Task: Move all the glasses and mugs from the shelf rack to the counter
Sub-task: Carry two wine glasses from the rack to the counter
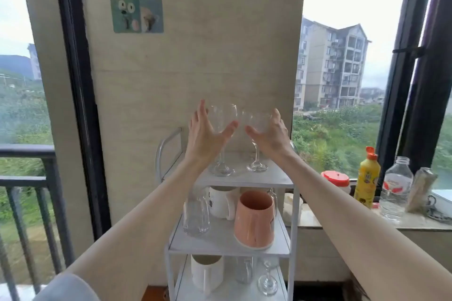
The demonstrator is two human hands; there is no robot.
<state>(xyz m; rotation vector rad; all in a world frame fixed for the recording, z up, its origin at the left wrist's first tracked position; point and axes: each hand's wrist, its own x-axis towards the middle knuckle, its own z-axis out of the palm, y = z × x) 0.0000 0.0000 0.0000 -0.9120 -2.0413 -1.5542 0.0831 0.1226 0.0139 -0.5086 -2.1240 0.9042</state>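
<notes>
Both hands up at the top tier of the shelf rack (pixel 247 179), left hand (pixel 208 134) spread open round the left wine glass (pixel 223 117), right hand (pixel 269 135) same on the right wine glass (pixel 256 122), neither grip closed yet

A white three-tier shelf rack (pixel 230 178) holds nine drinking vessels. On its top tier stand two wine glasses (pixel 221 168); on its middle tier are two clear glass mugs (pixel 195 212), one white mug (pixel 221 200) and one pink mug (pixel 254 220). Its bottom tier holds one white mug (pixel 206 273), one clear glass (pixel 244 273) and one wine glass (pixel 267 281).
</notes>
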